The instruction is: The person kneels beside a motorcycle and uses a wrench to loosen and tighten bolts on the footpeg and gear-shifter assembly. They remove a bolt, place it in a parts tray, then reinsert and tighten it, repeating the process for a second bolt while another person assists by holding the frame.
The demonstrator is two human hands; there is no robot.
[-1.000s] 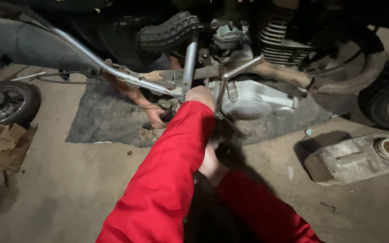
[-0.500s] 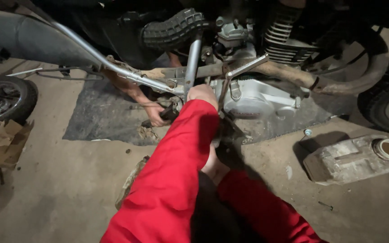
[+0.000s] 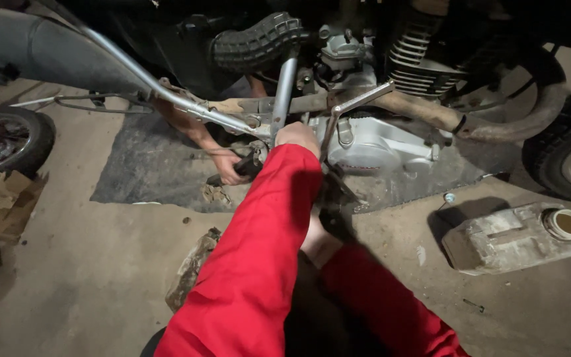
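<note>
The left hand (image 3: 297, 137) has edged slightly left along the motorcycle frame (image 3: 284, 92), fingers clenched on it beside the engine cover (image 3: 371, 145). The right hand (image 3: 317, 239), nearer and lower, grips a dark tool (image 3: 333, 205). A co-worker's hand (image 3: 227, 166) holds another tool at far left.

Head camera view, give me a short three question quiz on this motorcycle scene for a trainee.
1. True or false: the plastic jug on the floor lies on its side with its mouth uncapped.
2. Which hand is up at the motorcycle frame? A) left hand B) right hand
3. Whose hand grips the dark tool under the frame, near the mat?

Key
1. True.
2. A: the left hand rests at the frame, while the right hand sits lower, by the dark part under the engine cover.
3. Another person's hand, reaching in from the bike's far side.
</note>
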